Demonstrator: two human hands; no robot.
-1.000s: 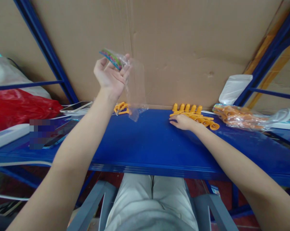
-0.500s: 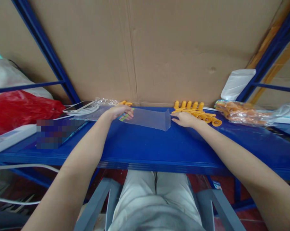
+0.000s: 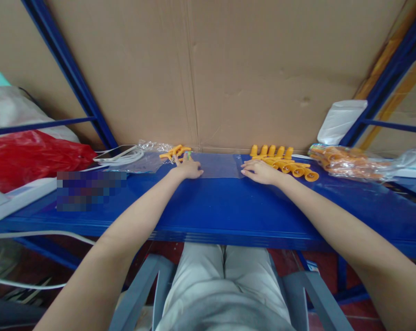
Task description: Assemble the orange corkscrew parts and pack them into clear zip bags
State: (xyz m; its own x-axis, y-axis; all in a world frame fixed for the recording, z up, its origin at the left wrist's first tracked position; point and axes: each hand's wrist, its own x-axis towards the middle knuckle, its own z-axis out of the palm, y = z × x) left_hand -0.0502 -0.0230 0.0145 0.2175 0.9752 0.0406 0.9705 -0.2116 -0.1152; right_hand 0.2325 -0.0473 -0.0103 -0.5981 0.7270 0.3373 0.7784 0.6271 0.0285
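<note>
Clear bag (image 3: 216, 166) lies flat at far centre, apparently unfilled. Left hand (image 3: 190, 168) spread on its left end; right hand (image 3: 261, 172) at its right, pinch undeterminable. Yellow cones (image 3: 297, 171) lie outside; packet (image 3: 349, 164) at right appears filled.

The left grip (image 3: 190, 168) partly hides the green label (image 3: 189, 155)

- You have one left hand (image 3: 190, 169) and one right hand (image 3: 259, 172), two in all.
- One flat clear bag (image 3: 218, 165) lies between them.
- You have five upright orange pieces (image 3: 272, 151) in a row.
- You can count at least three flared orange pieces (image 3: 298, 172); overlap may hide more.
- One filled bag (image 3: 349, 164) sits to your right.
- One red bag (image 3: 38, 156) sits to your left.
</note>
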